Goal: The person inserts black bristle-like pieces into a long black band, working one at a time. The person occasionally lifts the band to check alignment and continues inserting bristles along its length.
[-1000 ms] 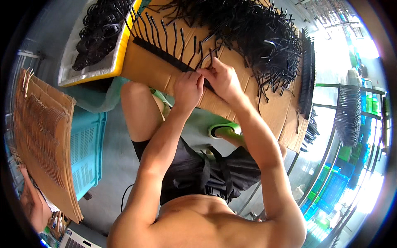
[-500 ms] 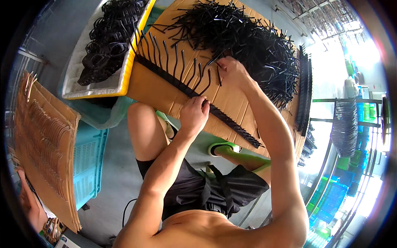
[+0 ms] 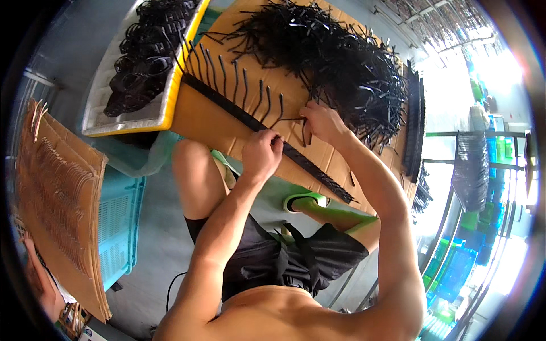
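A long black notched bar [image 3: 315,170] lies slantwise across the brown cardboard table top [image 3: 196,125]. Along its far-left half stands a row of thin, bent black strips [image 3: 244,91], set in it at intervals. My left hand [image 3: 263,152] is closed over the bar near its middle, thumb and fingers pinching it just past the last strip. My right hand [image 3: 323,120] pinches thin black strips [image 3: 307,135] between thumb and fingers, a little beyond the bar and apart from it. Right behind that hand spreads a big heap of loose black strips [image 3: 347,62].
A white tray with a yellow rim [image 3: 169,113], full of black looped pieces [image 3: 139,74], stands to the left. More black bars [image 3: 414,125] line the table's right edge. Cardboard sheets [image 3: 62,210] lean by a turquoise crate [image 3: 120,221]. Another person's arm [image 3: 42,278] shows at lower left.
My right hand has drawn back from the heap toward me and closer to the bar, strips in its fingers. My left hand keeps its hold on the bar.
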`<state>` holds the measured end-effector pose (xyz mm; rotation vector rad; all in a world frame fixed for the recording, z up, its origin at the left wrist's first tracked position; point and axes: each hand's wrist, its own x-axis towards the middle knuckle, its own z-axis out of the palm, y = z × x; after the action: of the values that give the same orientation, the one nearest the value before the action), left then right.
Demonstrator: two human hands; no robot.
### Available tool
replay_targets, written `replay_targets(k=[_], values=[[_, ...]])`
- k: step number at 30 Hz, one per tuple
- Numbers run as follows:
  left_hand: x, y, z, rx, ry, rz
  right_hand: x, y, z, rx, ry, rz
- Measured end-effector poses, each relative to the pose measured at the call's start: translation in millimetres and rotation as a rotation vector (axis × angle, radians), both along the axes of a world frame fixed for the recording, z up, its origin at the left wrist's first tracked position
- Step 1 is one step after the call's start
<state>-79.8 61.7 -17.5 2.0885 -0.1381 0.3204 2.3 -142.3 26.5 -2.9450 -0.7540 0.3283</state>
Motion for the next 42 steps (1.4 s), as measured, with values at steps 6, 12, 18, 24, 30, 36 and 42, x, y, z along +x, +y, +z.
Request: replay_targets(k=[6,12,18,24,30,36,42], values=[[-1.7,0.3,6.6,-0.051,0.076,-0.028,-7.7,-43.6,15.5,0.368,0.116,-0.172],[-5.0,-2.1,5.8,0.001,-0.018,0.034,-10.9,-21.5,23.4,0.996,0.256,-0.586],[-8.6,-3.4,2.0,0.064,-0.084,0.066,-41.9,28.0,8.9,0.802,0.105,-0.649],[-4.7,-0.9,0.5,0.133,-0.223,0.058,-76.8,68.3,14.2,1.187,0.166,-0.651],[-4.4,-0.4,2.7,0.142,-0.244,0.042,-79.3,67.6,9.1,1.254,0.146,-0.706],[-4.0,-0.5,2.2,0.161,-0.250,0.038,-85.8,73.4,15.0,1.037,-0.020,-0.560],[-16.1,-0.3,7.6,0.172,-0.184,0.080,-87.2,66.2,19.0,0.999,-0.102,-0.499]])
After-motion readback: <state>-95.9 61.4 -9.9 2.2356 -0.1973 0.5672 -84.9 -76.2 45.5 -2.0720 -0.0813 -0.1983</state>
